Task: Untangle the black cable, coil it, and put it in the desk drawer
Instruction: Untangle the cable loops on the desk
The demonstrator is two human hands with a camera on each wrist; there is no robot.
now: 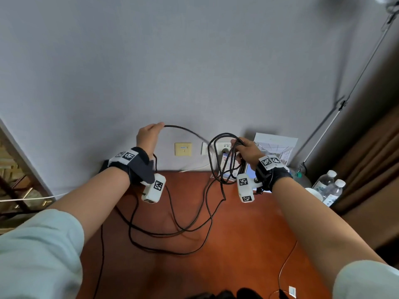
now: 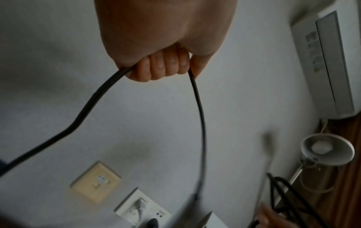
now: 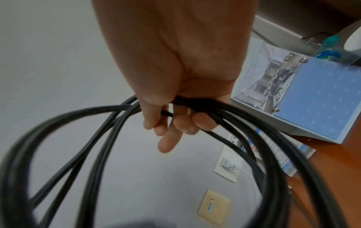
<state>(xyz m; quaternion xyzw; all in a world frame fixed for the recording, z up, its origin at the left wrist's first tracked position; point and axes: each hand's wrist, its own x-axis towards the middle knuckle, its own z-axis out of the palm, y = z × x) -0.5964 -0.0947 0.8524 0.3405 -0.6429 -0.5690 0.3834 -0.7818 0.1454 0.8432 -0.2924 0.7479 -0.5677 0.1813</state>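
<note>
A long black cable (image 1: 172,231) sprawls in loose loops over the red-brown desk (image 1: 248,244). My right hand (image 1: 244,147) is raised near the wall and grips a bundle of several coiled loops (image 3: 101,138) of it. My left hand (image 1: 151,132) is raised to the left, fingers (image 2: 162,66) curled round a single strand (image 2: 201,115) that arcs across to the coil. From the left hand another stretch (image 2: 84,114) drops down to the desk. No drawer is in view.
Wall plates (image 1: 183,149) and a socket with a white plug (image 1: 224,151) sit just behind the hands. A blue binder (image 3: 316,98) and leaflets stand at the back right, with water bottles (image 1: 330,186) and a lamp pole (image 1: 345,100) further right. A thin white wire (image 1: 282,270) lies front right.
</note>
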